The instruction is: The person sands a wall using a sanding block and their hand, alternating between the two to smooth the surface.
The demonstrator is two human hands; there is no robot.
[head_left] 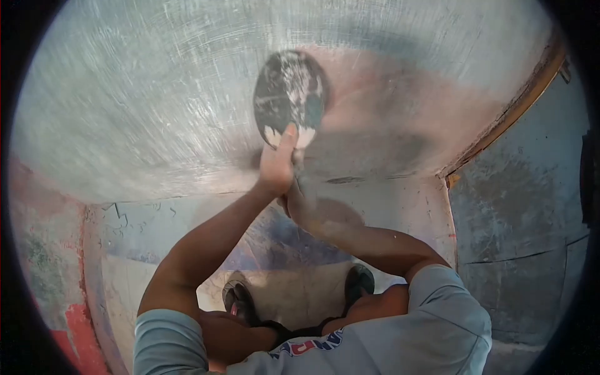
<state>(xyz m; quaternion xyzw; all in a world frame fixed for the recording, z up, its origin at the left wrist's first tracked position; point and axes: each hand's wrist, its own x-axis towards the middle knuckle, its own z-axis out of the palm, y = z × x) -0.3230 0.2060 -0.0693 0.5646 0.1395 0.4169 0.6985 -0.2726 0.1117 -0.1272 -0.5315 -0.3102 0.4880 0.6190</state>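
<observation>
A dark round disc with whitish scuffs is held against a large curved grey surface. My left hand grips the disc's lower edge, its thumb lying over the face. Pressed close beside it, my right hand reaches the same lower edge; most of its fingers are hidden behind the disc and the left hand. Both arms stretch forward and meet at the wrists. Fine curved scratch marks and pale dust cover the surface around the disc.
A reddish patch colours the curved surface on the right, which ends at a brown rim. Below lies a scuffed floor with my two shoes on it. A red-painted edge runs along the left, and a worn grey panel along the right.
</observation>
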